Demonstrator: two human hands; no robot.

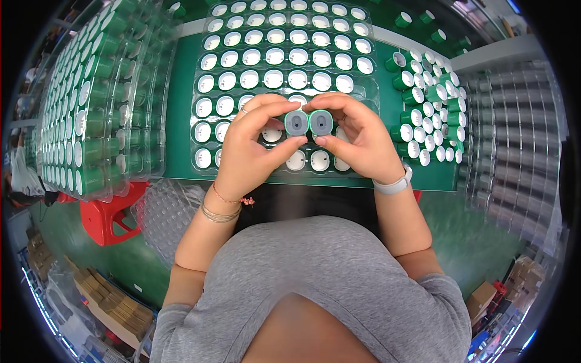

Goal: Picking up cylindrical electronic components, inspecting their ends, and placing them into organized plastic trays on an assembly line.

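My left hand [249, 142] pinches a short green cylinder [296, 123] between thumb and fingers, its grey end with a dark centre facing up. In my right hand [361, 136] is a matching green cylinder [321, 123], gripped the same way. The two cylinders are held side by side, seemingly touching. Beneath my hands lies a clear plastic tray [370, 85] with rows of green cylinders showing white oval ends [276, 56]. My hands hide some of the tray's lower rows.
Filled clear trays [124, 121] are stacked at the left of the green table [180, 103]. Loose green-and-white cylinders [437, 92] crowd the right side, beside a stack of clear trays [514, 145]. A red stool [100, 222] stands at lower left near another clear tray [166, 212].
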